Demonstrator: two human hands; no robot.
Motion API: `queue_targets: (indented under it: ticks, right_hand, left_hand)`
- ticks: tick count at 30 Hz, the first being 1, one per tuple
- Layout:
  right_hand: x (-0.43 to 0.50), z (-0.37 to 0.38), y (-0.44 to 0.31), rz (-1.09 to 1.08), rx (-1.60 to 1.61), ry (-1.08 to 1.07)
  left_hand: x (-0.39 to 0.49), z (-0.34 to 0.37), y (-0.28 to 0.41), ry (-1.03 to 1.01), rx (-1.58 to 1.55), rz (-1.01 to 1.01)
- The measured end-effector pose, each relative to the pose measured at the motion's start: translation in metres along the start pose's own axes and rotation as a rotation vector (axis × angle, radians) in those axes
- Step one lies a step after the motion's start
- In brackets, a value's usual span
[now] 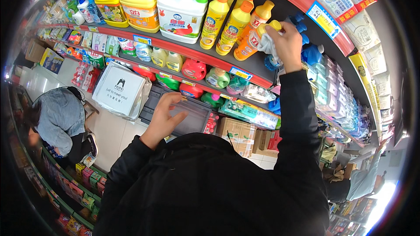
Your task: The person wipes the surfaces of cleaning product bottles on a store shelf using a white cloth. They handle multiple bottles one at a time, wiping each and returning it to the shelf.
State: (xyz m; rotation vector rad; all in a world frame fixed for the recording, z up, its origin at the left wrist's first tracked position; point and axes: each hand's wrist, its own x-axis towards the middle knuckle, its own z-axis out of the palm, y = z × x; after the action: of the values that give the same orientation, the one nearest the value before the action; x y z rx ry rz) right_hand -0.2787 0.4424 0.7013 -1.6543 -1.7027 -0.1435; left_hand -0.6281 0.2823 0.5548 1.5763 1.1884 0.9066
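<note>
My right hand (pixel 287 47) holds a crumpled white cloth (pixel 269 43) against the upper part of an orange dish-soap bottle (pixel 248 46) with a yellow cap, at the right end of the upper shelf. Left of it stand yellow bottles with orange caps (pixel 215 23) and a white jug with a green pump (pixel 180 14). My left hand (pixel 165 118) is raised in front of the lower shelves, its fingers curled and apart; a small tan bit shows at its fingertips, too small to name.
Red-edged shelves (pixel 197 52) cross in front of me, with detergent bottles below. A white box (pixel 119 88) and a taped cardboard carton (pixel 238 134) stand low down. One person (pixel 62 121) crouches at the left; another (pixel 364 180) is at the far right.
</note>
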Motion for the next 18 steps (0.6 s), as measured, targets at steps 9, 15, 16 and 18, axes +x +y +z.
queue_targets:
  ticks: [9,15,16,18]
  right_hand:
    - [-0.052,-0.075,-0.093,-0.098,0.453,-0.228]
    - [-0.087,-0.071,-0.114,-0.18,0.584,-0.371]
    - [-0.088,-0.071,-0.114,-0.179,0.599,-0.389]
    - [-0.09,-0.075,-0.108,-0.115,0.595,-0.388]
  left_hand:
    - [0.056,0.026,0.054,0.079,0.088,0.348]
    - [0.045,0.041,0.071,-0.053,-0.047,0.131]
    - [0.041,0.039,0.07,-0.057,-0.072,0.109]
    - [0.033,0.035,0.067,-0.059,-0.138,0.088]
